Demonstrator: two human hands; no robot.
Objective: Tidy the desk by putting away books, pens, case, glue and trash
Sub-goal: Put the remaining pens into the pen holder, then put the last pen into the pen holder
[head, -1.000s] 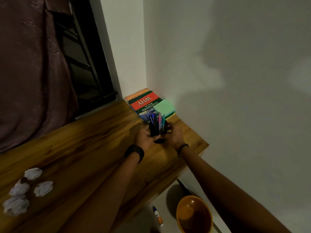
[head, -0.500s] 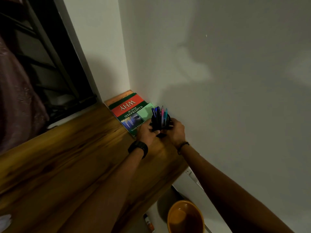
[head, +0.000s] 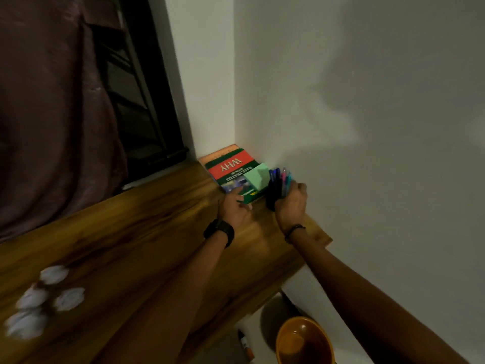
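Holding the black pen cup (head: 271, 197) full of pens (head: 282, 179), the right hand (head: 290, 203) was wrapped tight around it by the wall. The left hand (head: 235, 208) rested half open on the books (head: 231, 170), gripping nothing. Set too near the surface (head: 147, 232) edge, the cup could tip and spill.

Only one thing here carries words I can read: the book (head: 231, 170) lying flat in the corner of the counter (head: 147, 232). Its cover faces away from me, so the lettering is upside down. On the red band, in large pale capitals, it says "WHY". Just below that, on the green part, smaller white capitals read "ILLUSTRATED", with a further line that looks like "BOOK OF". A small yellow mark with tiny print sits near the cover's near edge, too blurred to make out. The glue stick (head: 245, 345) down on the floor has a label, but nothing on it is legible.
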